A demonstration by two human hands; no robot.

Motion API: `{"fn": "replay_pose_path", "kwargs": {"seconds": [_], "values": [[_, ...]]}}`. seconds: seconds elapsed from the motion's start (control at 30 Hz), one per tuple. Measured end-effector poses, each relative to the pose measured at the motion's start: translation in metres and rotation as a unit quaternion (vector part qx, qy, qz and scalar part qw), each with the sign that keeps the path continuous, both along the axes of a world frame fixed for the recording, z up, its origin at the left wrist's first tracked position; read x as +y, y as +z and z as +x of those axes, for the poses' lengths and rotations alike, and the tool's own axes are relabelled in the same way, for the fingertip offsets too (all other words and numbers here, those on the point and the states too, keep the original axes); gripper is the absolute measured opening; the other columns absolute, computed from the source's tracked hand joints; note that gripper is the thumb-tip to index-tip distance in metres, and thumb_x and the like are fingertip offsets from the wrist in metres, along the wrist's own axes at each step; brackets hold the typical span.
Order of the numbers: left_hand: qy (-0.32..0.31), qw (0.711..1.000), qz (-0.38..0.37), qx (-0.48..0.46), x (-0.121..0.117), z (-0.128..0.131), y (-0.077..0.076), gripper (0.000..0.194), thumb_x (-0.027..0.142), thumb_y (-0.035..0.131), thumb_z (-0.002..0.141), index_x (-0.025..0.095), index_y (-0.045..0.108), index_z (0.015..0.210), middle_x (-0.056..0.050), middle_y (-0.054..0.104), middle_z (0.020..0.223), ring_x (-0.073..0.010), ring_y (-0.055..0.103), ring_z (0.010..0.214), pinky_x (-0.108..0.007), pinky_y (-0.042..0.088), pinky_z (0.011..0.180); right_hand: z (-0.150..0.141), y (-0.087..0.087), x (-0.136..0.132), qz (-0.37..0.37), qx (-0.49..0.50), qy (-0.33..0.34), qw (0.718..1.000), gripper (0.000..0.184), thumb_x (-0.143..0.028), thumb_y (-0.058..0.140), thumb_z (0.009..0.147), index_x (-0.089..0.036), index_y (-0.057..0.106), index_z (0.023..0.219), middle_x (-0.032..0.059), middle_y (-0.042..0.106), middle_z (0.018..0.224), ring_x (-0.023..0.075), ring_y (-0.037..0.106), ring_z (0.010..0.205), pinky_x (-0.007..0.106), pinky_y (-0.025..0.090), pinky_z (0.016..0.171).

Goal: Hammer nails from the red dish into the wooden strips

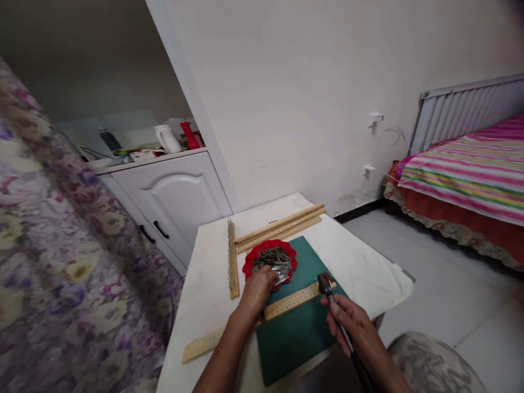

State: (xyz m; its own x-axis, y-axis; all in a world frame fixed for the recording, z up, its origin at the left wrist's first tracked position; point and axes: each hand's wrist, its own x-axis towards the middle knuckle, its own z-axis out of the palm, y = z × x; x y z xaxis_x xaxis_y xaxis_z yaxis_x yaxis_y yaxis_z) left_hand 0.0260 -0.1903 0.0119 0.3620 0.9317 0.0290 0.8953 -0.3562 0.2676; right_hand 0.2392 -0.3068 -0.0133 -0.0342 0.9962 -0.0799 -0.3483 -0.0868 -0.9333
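My left hand reaches into a scalloped red bowl of loose nails, its fingers curled down at the near edge of the pile. What lies between its fingertips is hidden. My right hand is closed around the handle of a hammer. The hammer's head rests over the right end of a wooden strip with rows of small holes. A thin nail stands up in that strip beside the hammer head. Under the strip and part of the bowl is a green mat.
Another holed strip lies at the left front of the white table. A strip bristling with nails stands left of the bowl. More wooden strips lie behind it. A cabinet, floral curtain and bed surround the table.
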Motion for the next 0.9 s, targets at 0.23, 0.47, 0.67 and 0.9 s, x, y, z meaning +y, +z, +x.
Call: {"fn": "replay_pose_path", "kwargs": {"seconds": [0.23, 0.47, 0.67, 0.9], "values": [[-0.041, 0.999, 0.030, 0.020, 0.0058, 0.0034, 0.0006, 0.016, 0.015, 0.048, 0.077, 0.017, 0.060, 0.066, -0.002, 0.056, 0.073, -0.0138, 0.049, 0.066, -0.024, 0.027, 0.058, 0.0012, -0.0006, 0.0001, -0.003, -0.004, 0.002, 1.000, 0.035, -0.051, 0.051, 0.080, -0.017, 0.052, 0.090, -0.0070, 0.055, 0.049, 0.0034, 0.034, 0.026, 0.017, 0.018, 0.030], [-0.043, 0.997, 0.062, 0.027, 0.0043, -0.0029, -0.0029, 0.020, 0.019, 0.041, 0.083, 0.018, 0.059, 0.075, -0.004, 0.058, 0.079, -0.0157, 0.052, 0.071, -0.025, 0.029, 0.059, 0.0012, 0.0027, -0.0007, -0.003, -0.007, 0.003, 1.000, 0.035, -0.052, 0.052, 0.078, -0.018, 0.052, 0.088, -0.0074, 0.054, 0.049, 0.0038, 0.035, 0.025, 0.016, 0.018, 0.029], [-0.014, 0.998, 0.042, 0.047, 0.0049, 0.0005, 0.0006, 0.016, 0.013, 0.045, 0.078, 0.017, 0.059, 0.073, -0.006, 0.060, 0.080, -0.0168, 0.055, 0.073, -0.025, 0.030, 0.058, 0.0002, 0.0010, 0.0000, 0.005, -0.009, 0.003, 1.000, 0.033, -0.049, 0.050, 0.081, -0.017, 0.051, 0.091, -0.0078, 0.054, 0.050, 0.0022, 0.033, 0.026, 0.015, 0.018, 0.029], [0.012, 0.998, 0.030, 0.051, 0.0030, -0.0005, 0.0032, 0.020, 0.017, 0.041, 0.082, 0.017, 0.059, 0.074, -0.004, 0.059, 0.080, -0.0151, 0.054, 0.071, -0.025, 0.031, 0.059, -0.0011, 0.0023, -0.0011, 0.006, -0.012, 0.002, 1.000, 0.034, -0.050, 0.049, 0.081, -0.017, 0.050, 0.091, -0.0079, 0.053, 0.050, 0.0024, 0.034, 0.026, 0.016, 0.018, 0.029]]}}
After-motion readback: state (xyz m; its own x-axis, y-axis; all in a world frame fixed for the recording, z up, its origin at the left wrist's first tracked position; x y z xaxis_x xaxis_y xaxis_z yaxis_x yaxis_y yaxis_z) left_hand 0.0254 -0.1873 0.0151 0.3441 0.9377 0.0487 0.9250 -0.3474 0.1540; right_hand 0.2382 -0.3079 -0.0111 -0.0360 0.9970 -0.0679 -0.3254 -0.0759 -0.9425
